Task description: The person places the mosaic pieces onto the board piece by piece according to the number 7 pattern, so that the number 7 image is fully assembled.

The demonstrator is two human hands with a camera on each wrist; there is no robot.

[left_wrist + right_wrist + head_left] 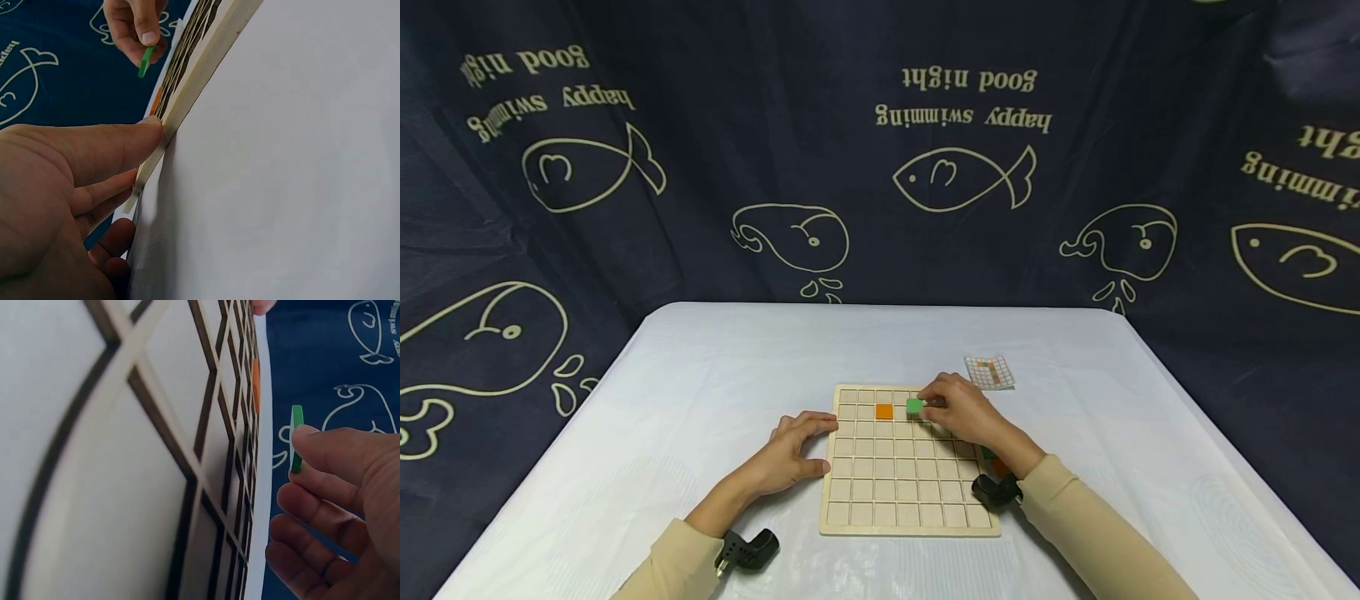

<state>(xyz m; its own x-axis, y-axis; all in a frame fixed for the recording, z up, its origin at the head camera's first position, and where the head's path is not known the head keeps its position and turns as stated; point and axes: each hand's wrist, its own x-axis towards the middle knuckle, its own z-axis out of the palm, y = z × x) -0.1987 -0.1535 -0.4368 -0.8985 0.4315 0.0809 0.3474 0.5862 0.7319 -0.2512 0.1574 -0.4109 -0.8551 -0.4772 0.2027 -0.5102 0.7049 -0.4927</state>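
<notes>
A wooden grid board (886, 468) lies on the table, its shallow square cells marked off by thin ridges. One orange square tile (884, 412) sits in a cell near the far edge. My right hand (962, 410) pinches a green square tile (297, 439) between thumb and index finger; the right wrist view has the tile held above the grid, apart from it. At the board's left edge, my left hand (792, 454) touches the rim with thumb and fingertips, the fingers fairly straight. In the left wrist view, the thumb (119, 147) lies against that wooden edge.
A small card (990, 372) printed with a coloured grid pattern lies beyond the board's far right corner. Green and orange-red pieces (1000, 467) show partly under the right wrist, beside the board. A white cloth (587, 500) covers the table; a dark patterned curtain (880, 250) hangs behind.
</notes>
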